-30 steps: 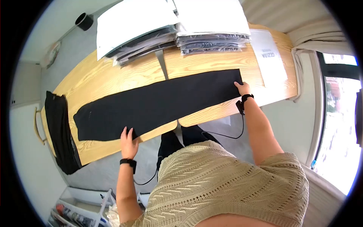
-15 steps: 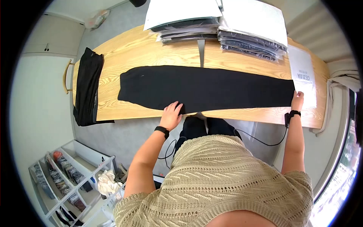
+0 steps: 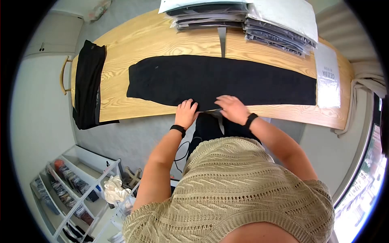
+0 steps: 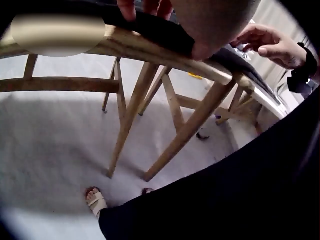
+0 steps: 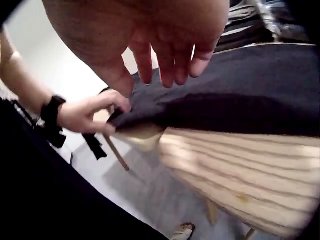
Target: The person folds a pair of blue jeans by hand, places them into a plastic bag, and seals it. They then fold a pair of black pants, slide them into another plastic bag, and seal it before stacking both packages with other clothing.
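Long black folded trousers [image 3: 227, 79] lie across the wooden table [image 3: 117, 81], the wider end at the left. At their front edge my left hand [image 3: 186, 114] pinches the cloth, fingers on top and thumb at the edge; the left hand [image 5: 85, 114] also shows in the right wrist view. Just right of it, my right hand [image 3: 234, 109] is over the same edge with fingers loosely extended, holding nothing. In the right wrist view the fingers of the right hand [image 5: 150, 35] hang above the dark cloth [image 5: 235, 90].
Another black garment [image 3: 89, 85] lies at the table's left end. Bagged clothes are stacked in two piles [image 3: 210, 16] [image 3: 279, 34] at the back. A printed clear bag [image 3: 328, 77] lies at the right. Divided bins [image 3: 77, 182] stand on the floor lower left.
My right hand has left the trousers' right end and moved left, near my left hand. The left hand stays at the front edge. The trousers lie straighter across the view than one second ago.
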Demonstrator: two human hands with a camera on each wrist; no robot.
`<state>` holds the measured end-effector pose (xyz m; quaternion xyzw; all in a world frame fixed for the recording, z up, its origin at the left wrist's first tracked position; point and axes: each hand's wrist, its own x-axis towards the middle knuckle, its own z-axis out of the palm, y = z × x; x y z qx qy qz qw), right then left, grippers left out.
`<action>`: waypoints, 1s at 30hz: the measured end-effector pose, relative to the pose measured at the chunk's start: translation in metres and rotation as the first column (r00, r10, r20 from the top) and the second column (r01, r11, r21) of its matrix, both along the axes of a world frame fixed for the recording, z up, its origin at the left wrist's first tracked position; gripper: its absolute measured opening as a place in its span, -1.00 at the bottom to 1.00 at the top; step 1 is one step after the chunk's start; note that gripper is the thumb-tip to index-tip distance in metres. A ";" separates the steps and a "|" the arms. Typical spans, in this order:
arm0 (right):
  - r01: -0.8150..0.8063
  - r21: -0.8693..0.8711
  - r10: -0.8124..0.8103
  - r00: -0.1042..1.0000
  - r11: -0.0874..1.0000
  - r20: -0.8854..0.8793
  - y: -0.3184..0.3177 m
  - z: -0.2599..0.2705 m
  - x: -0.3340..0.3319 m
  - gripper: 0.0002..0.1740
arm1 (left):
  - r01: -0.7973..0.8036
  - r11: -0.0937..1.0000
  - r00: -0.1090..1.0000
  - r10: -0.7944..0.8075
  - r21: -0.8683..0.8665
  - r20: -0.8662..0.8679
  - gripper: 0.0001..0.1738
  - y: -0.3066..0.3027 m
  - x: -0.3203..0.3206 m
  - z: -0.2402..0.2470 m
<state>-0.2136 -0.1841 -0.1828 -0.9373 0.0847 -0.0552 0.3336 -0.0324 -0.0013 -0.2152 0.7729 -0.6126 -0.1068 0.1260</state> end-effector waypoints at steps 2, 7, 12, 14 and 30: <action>-0.049 -0.052 0.046 0.998 0.997 -0.049 0.014 -0.006 0.018 -0.46 | -0.007 0.998 0.999 0.010 -0.069 0.048 -0.64 -0.002 0.002 -0.004; 0.031 -0.293 -0.073 0.988 0.956 -0.136 0.036 -0.020 0.037 -0.46 | -0.014 0.986 1.000 0.018 -0.168 0.025 -0.86 -0.011 0.004 0.008; 0.095 -0.451 -0.116 0.993 0.887 -0.018 0.042 -0.041 0.041 -0.55 | 0.034 0.987 0.999 -0.035 -0.157 -0.006 -0.89 -0.006 0.010 0.020; 0.114 -0.411 -0.140 0.990 0.904 -0.033 0.039 -0.044 0.041 -0.60 | 0.129 0.970 0.981 -0.155 -0.205 -0.117 -0.87 -0.002 0.017 0.024; 0.363 0.142 -0.317 0.910 0.921 -0.267 0.000 -0.037 0.065 -0.65 | 0.339 0.912 0.940 -0.317 -0.232 0.127 -0.44 -0.005 0.033 0.014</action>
